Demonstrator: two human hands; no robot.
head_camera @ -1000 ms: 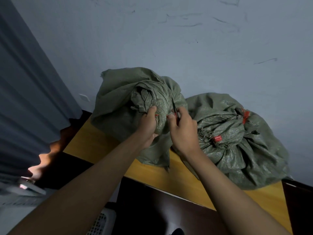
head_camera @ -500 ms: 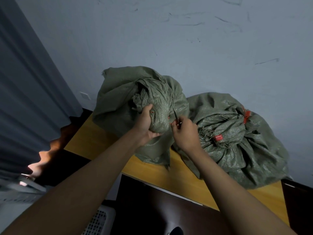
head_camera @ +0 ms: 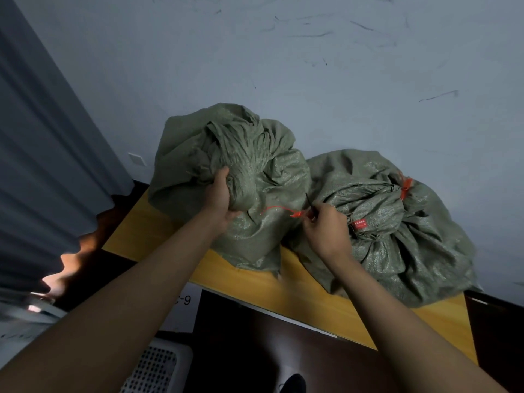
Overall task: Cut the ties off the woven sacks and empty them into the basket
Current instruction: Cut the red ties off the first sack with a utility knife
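Note:
Two green woven sacks rest on a yellow-topped table (head_camera: 297,290) against the wall. My left hand (head_camera: 219,198) grips the bunched neck of the left sack (head_camera: 226,154), whose gathered fabric has loosened. My right hand (head_camera: 321,228) pinches a red tie (head_camera: 279,209) that trails loose across the left sack, and it also holds a thin dark cutting tool (head_camera: 310,202) pointing up. The right sack (head_camera: 397,231) lies beside it, still closed with a red tie (head_camera: 405,187) and carrying a small red label (head_camera: 358,224).
A white perforated basket (head_camera: 158,367) stands on the floor below the table's left front. A grey curtain (head_camera: 48,165) hangs at the left. A white box marked "-9" (head_camera: 184,304) sits under the table edge. The pale wall (head_camera: 312,66) is right behind the sacks.
The red tie has come off the left sack's neck and my right hand has drawn it away to the right. My left hand keeps its grip on the neck.

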